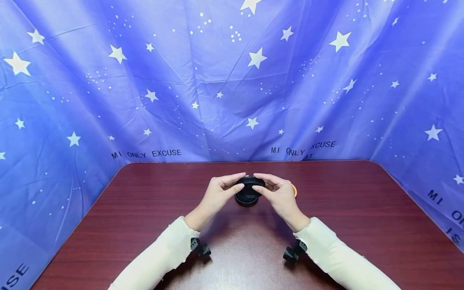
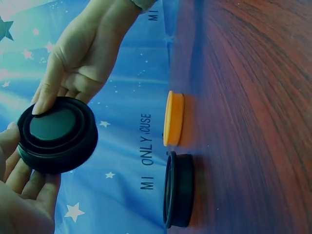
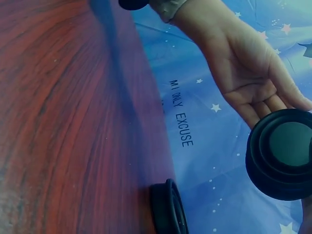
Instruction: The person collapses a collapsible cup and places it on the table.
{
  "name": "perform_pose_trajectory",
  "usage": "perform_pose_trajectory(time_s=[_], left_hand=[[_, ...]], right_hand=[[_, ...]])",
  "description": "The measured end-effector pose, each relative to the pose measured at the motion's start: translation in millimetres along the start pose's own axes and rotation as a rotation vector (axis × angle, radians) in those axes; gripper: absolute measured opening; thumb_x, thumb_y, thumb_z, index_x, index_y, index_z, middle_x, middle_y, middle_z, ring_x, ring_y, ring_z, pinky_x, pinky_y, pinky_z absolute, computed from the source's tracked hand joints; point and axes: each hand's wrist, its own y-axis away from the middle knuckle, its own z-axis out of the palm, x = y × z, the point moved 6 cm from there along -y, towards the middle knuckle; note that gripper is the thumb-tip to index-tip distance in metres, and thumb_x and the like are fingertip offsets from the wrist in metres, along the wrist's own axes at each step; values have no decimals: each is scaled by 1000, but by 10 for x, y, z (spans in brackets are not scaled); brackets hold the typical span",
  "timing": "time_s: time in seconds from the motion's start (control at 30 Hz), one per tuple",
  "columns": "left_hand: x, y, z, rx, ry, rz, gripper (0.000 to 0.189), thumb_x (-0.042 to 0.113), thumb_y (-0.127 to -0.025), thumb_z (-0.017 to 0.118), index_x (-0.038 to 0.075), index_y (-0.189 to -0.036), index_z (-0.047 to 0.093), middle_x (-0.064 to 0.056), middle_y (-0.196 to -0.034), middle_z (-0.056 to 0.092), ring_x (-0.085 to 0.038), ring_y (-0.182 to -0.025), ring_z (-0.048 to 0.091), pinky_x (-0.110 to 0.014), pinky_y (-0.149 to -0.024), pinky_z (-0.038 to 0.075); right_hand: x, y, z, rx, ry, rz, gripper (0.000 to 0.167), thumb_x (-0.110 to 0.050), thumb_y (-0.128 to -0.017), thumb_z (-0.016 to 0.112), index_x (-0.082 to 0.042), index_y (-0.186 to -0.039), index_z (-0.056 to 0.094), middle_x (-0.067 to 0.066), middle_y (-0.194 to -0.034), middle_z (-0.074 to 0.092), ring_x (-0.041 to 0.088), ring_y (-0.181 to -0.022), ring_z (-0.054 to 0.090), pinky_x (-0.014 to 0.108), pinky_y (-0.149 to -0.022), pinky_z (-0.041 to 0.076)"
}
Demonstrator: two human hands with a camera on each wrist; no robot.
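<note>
Both hands hold a black round piece (image 1: 251, 186) with stepped rims and a flat centre (image 2: 52, 124), raised above the table. My left hand (image 1: 219, 194) grips its left side with thumb in front and fingers behind. On the opposite side my right hand (image 1: 283, 197) grips it the same way. Below it, a second black round piece (image 1: 246, 202) with a flared rim rests on the table, apart from the held one in the left wrist view. An orange round piece (image 2: 174, 119) lies on the table beside it, mostly hidden behind my right hand in the head view.
The dark red wooden table (image 1: 145, 201) has rounded far corners. A blue star-printed curtain (image 1: 203, 80) hangs behind it and along both sides. Small black devices (image 1: 201, 247) are fixed at the wrists below the white sleeves (image 1: 156, 257).
</note>
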Motion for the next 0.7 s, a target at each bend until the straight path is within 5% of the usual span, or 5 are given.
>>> perform_pose_trajectory(time_s=[0.27,0.53,0.7], left_hand=[[245,68,36,0,-46,38,32,-5,-87,61,-11,-118,59,-25,-114,62,-14,-104,62,-25,-88,50],[287,96,47,-4,-88,10,31,-2,-87,63,-11,-117,60,-22,-113,64,-21,-105,62,-23,-88,50],[118,77,15,-4,-107,3,33,0,-87,65,-8,-118,61,-20,-114,64,-24,-105,62,-23,-86,50]], right_hand=[[5,14,49,-51,48,-67,32,10,-78,69,12,-109,64,5,-103,70,7,-96,64,21,-81,52],[-50,27,101,-65,62,-122,32,14,-77,68,15,-108,63,28,-104,64,7,-100,63,22,-84,51],[-72,23,111,-84,67,-140,32,14,-77,68,14,-108,63,29,-105,63,8,-100,62,22,-85,51]])
